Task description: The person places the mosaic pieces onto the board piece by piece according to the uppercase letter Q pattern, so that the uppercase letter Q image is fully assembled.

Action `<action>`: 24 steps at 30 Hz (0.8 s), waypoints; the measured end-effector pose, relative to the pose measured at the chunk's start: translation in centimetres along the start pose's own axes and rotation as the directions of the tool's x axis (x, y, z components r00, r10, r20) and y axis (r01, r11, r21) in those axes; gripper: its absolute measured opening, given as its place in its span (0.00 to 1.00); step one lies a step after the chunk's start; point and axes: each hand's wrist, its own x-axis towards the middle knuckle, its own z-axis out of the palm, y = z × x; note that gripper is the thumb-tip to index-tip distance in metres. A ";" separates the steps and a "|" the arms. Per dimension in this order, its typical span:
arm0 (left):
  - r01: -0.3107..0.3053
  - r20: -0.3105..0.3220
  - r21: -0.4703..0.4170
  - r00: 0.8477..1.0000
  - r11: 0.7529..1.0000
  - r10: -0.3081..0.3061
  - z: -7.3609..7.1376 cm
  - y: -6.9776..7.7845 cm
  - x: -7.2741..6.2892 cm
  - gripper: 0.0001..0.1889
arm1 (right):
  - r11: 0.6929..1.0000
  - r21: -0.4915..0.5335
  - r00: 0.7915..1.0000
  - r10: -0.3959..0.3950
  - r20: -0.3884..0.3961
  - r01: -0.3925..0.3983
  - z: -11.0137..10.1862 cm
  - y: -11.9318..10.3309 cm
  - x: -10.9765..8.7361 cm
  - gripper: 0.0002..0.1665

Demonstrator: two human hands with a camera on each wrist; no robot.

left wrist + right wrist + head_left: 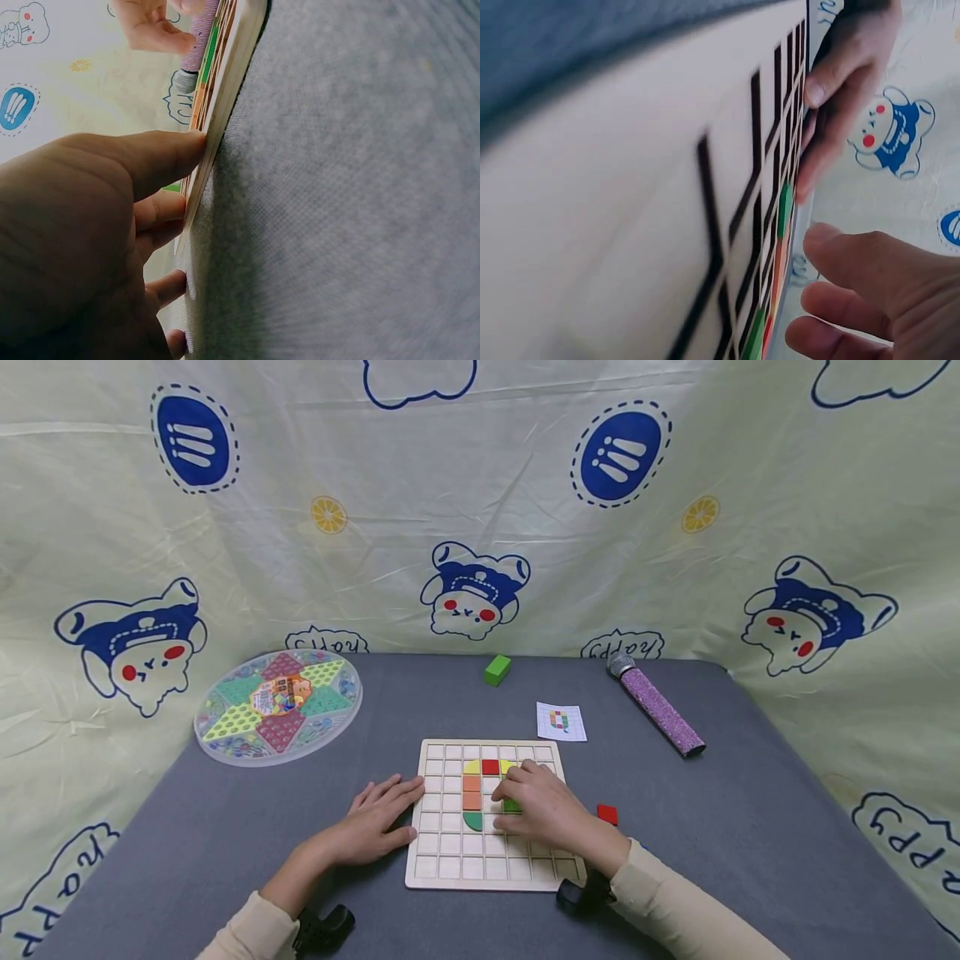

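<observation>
A wooden grid board lies on the table in front of me. My left hand lies spread beside it, thumb and fingertips touching its left edge; the left wrist view shows the thumb at the rim. Over the board's right half hovers my right hand, its thumb and fingers apart with nothing between them in the right wrist view. Coloured pieces sit in the grid: a red square between two yellow ones, two orange squares, and a rounded green piece. Another green piece is partly hidden beneath my right hand.
Right of the board lies a red piece. A small pattern card and a green block are behind it. A glittery purple microphone lies back right; a round Chinese checkers set sits back left.
</observation>
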 end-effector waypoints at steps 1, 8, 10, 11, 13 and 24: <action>-0.001 0.001 0.001 1.000 1.000 0.001 0.0 0.0 0.0 0.33 | 1.000 -0.003 1.000 0.008 -0.002 -0.008 -0.2 0.3 -0.2 0.14; 0.003 0.003 0.000 1.000 1.000 -0.003 0.0 0.0 0.0 0.33 | 0.994 0.015 0.994 0.108 -0.005 -0.108 -1.3 2.6 -1.9 0.16; 0.005 0.003 0.001 1.000 1.000 -0.005 0.0 0.0 0.0 0.33 | 0.991 0.015 0.991 0.134 -0.008 -0.133 -1.5 3.4 -2.4 0.16; 0.006 0.003 0.001 1.000 1.000 -0.006 0.0 0.0 0.0 0.33 | 0.990 0.013 0.990 0.144 -0.009 -0.144 -1.6 3.8 -2.7 0.17; 0.008 0.005 0.002 1.000 1.000 -0.008 0.0 0.0 0.0 0.33 | 0.987 0.007 0.987 0.158 -0.014 -0.158 -1.8 4.6 -3.4 0.17; 0.001 -0.001 0.004 1.000 1.000 -0.001 0.0 0.0 0.0 0.32 | 0.970 -0.032 0.970 0.243 0.009 -0.242 -2.2 8.0 -6.8 0.18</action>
